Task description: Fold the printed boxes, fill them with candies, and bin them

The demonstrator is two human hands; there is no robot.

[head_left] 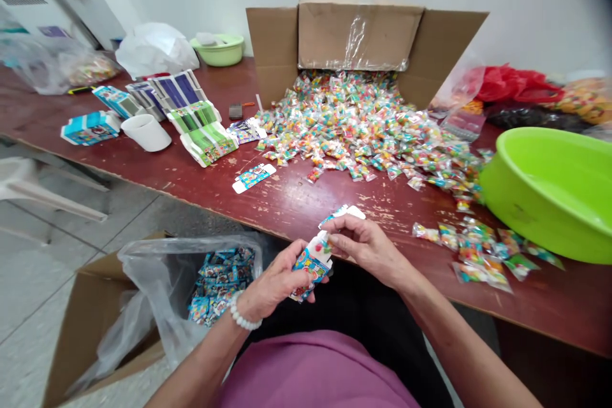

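Observation:
My left hand (282, 277) is wrapped round a small blue printed candy box (312, 269), its white end flaps standing up at the top. At that end my right hand (358, 243) pinches a small clear candy packet (322, 245) with red and green pieces, partly hidden by the fingers. Just behind the right hand, a flat blue-and-white box (351, 210) lies at the table edge. Farther left another flattened candy box (254, 177) rests on the table.
Candy packets (354, 121) spill from a cardboard carton (358, 35). A green basin (549, 204) stands at right, near loose packets (478, 248). Stacked flat boxes (201, 131) and a white roll (146, 132) lie left. Below, a plastic-lined carton (88, 306) holds filled blue boxes (224, 280).

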